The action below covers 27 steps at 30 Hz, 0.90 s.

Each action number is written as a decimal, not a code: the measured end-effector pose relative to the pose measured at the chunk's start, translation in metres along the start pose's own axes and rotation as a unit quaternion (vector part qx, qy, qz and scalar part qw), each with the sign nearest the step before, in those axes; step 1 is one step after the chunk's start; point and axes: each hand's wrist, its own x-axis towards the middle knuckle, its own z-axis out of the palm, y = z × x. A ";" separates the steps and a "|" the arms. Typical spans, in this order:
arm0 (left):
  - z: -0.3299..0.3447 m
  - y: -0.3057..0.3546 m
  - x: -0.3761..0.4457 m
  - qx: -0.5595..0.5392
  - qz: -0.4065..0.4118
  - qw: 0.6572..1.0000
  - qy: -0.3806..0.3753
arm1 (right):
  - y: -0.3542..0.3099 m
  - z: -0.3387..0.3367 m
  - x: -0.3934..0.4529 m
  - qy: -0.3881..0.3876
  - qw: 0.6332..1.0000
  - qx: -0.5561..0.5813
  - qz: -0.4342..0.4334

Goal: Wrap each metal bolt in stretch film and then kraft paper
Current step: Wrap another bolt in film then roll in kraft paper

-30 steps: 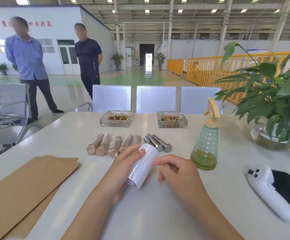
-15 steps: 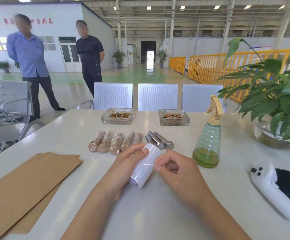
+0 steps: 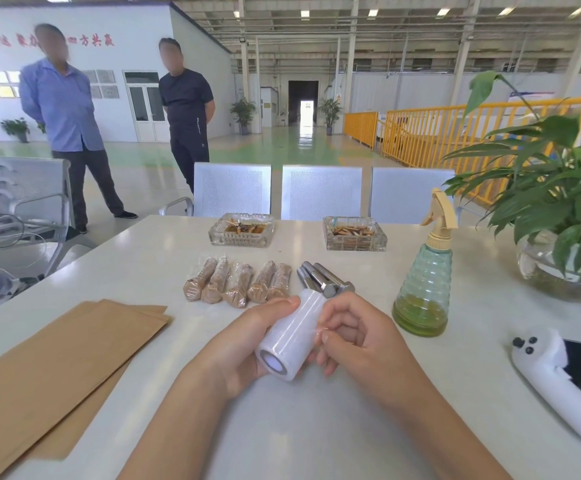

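Note:
My left hand (image 3: 244,344) grips a white roll of stretch film (image 3: 290,336), tilted, its open core facing me. My right hand (image 3: 361,336) is at the roll's right side, thumb and forefinger pinching the thin film edge. Behind the roll lie bare metal bolts (image 3: 323,280), close together. Left of them is a row of several wrapped bolts (image 3: 238,284), brown under clear film. Sheets of kraft paper (image 3: 57,368) lie stacked at the left on the white table (image 3: 316,427).
A green spray bottle (image 3: 425,285) stands right of the bolts. Two glass ashtrays (image 3: 242,230) sit at the far edge. A white controller (image 3: 559,382) and a dark phone lie at the right, below a potted plant (image 3: 559,202). Two people stand beyond the chairs.
The roll has tipped so that its open core faces me. My right hand closed in on its side and pinches the film edge.

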 end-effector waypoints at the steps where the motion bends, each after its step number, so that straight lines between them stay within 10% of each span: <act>1: 0.001 0.000 0.001 0.015 0.013 1.000 0.010 | 0.001 0.000 0.000 0.001 1.000 -0.018 0.008; 16: -0.009 0.003 0.007 -0.095 0.011 0.993 0.075 | -0.001 -0.006 0.000 -0.030 0.998 -0.036 0.049; 27: 0.001 0.002 0.006 -0.018 0.047 0.997 0.060 | 0.002 -0.006 0.005 0.145 0.979 0.060 0.126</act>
